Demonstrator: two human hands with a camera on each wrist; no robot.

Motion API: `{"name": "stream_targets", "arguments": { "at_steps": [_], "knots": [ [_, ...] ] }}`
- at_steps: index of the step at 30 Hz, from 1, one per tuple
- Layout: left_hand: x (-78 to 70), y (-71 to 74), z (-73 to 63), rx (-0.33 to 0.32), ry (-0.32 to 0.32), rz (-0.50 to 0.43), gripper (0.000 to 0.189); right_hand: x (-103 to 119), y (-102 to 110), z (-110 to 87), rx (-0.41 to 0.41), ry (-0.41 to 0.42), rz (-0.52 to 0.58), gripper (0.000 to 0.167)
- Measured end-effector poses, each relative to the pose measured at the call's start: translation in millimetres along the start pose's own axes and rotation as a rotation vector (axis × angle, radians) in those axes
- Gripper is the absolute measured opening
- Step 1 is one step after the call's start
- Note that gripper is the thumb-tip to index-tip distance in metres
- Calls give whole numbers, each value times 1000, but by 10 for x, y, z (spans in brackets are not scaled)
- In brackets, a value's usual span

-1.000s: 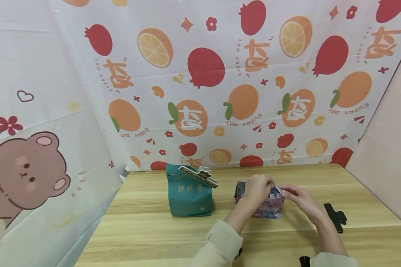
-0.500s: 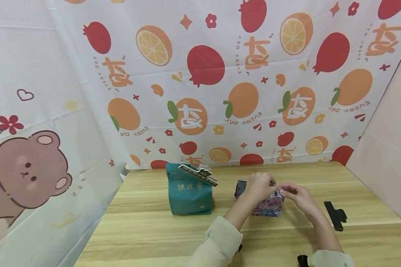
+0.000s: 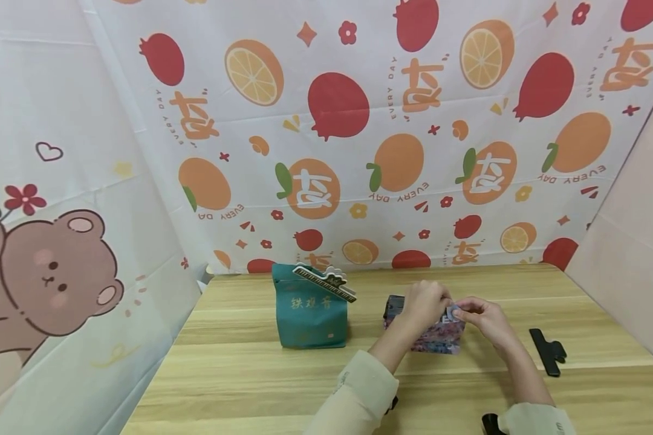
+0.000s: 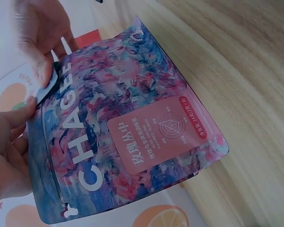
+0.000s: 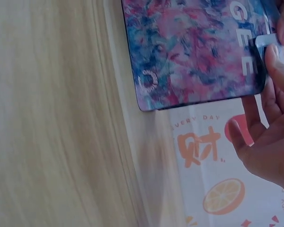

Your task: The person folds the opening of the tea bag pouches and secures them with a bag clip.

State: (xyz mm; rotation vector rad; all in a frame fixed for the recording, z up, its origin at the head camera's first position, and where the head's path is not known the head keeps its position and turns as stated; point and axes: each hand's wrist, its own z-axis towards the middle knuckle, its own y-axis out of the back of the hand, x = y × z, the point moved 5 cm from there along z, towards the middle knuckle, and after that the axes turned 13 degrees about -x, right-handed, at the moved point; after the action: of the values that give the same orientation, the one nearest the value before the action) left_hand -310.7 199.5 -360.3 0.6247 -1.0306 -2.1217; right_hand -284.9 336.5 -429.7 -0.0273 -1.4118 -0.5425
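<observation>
Both hands are on a colourful pink-and-blue CHAGEE tea pouch (image 3: 438,339) that stands on the table. My left hand (image 3: 425,307) pinches its top edge near the middle, as the left wrist view shows with the left fingers (image 4: 20,116) at the edge. My right hand (image 3: 483,320) pinches the top right corner, which is folded over. In the right wrist view the right thumb (image 5: 279,71) presses on this folded corner, while the other fingers lie behind the pouch (image 5: 189,52). The left hand hides part of the pouch's front in the head view.
A teal tea bag (image 3: 311,323) stands to the left with a decorated clip (image 3: 325,283) across its top. One black clip (image 3: 547,353) lies at the right. Another black object (image 3: 491,424) shows beside the right sleeve, and a dark piece (image 3: 393,403) by the left cuff.
The pouch's top right corner has been bent further over, covering more of the printed letters. Both hands have stayed at the top edge. The teal bag and the black clip lie as before.
</observation>
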Motion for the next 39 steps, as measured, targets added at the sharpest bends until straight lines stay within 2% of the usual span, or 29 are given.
{"name": "stream_targets", "arguments": {
  "at_steps": [4, 10, 13, 16, 21, 25, 27, 33, 39],
  "knots": [
    [12, 4, -3, 23, 30, 7, 8, 15, -26, 19, -26, -11, 9, 31],
    [-26, -22, -14, 139, 69, 38, 11, -4, -17, 13, -23, -16, 1, 23],
    [-79, -26, -21, 118, 37, 78, 8, -6, -3, 5, -16, -10, 5, 23],
    [-114, -24, -33, 63, -13, 120, 8, -6, -2, 2, -5, -18, -4, 25],
    [-122, -45, -53, 26, -76, 167, 13, 21, -23, -37, 93, -14, 14, 32],
    [-100, -49, -68, 7, -74, 149, 11, 39, -22, -89, 167, 24, -1, 41],
    [-92, -49, -74, 4, -65, 133, 10, 22, -12, -106, 174, 31, -21, 43],
    [-89, -25, -68, -1, -87, 112, 8, -37, 6, -79, 97, 13, -47, 35],
    [-79, -41, -69, 58, -85, 124, 9, -45, -8, -46, 47, 20, -75, 26]
  ]
}}
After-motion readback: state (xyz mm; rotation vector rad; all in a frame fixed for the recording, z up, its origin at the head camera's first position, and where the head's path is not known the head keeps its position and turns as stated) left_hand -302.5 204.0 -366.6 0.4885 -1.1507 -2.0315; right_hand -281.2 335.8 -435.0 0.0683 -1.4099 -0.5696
